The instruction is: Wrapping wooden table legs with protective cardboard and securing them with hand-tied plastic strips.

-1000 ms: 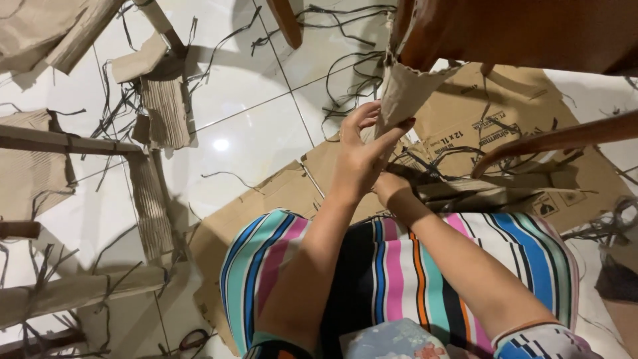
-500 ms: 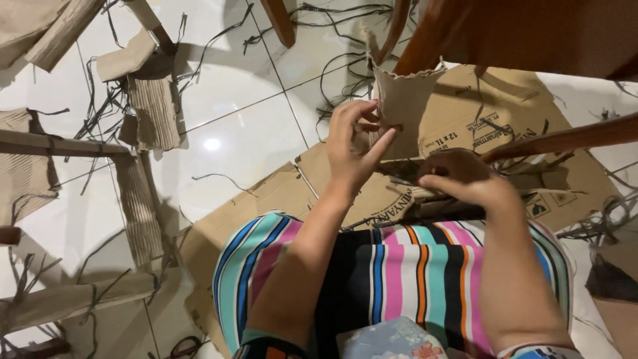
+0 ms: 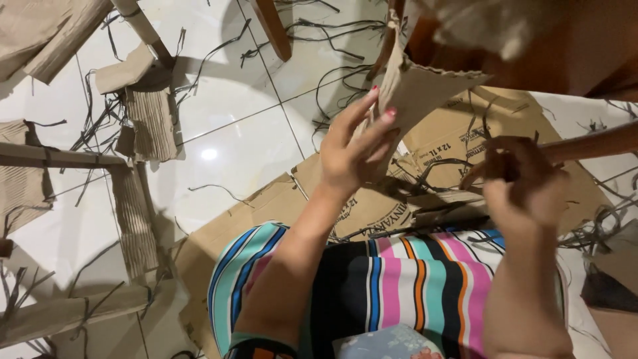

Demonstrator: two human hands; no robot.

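right hand (image 3: 522, 183): risen off flat cardboard (image 3: 465, 126) | now level with left hand (image 3: 352, 149)

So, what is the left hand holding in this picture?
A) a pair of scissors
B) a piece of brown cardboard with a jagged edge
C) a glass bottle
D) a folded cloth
B: the left hand grips a piece of brown cardboard with a jagged upper edge, held up above the flat cardboard sheet on the floor.

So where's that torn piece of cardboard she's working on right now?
In the head view it is upper centre: the torn cardboard piece is pinched in the left hand, above the flattened cardboard box on the floor, beside a brown wooden chair leg.
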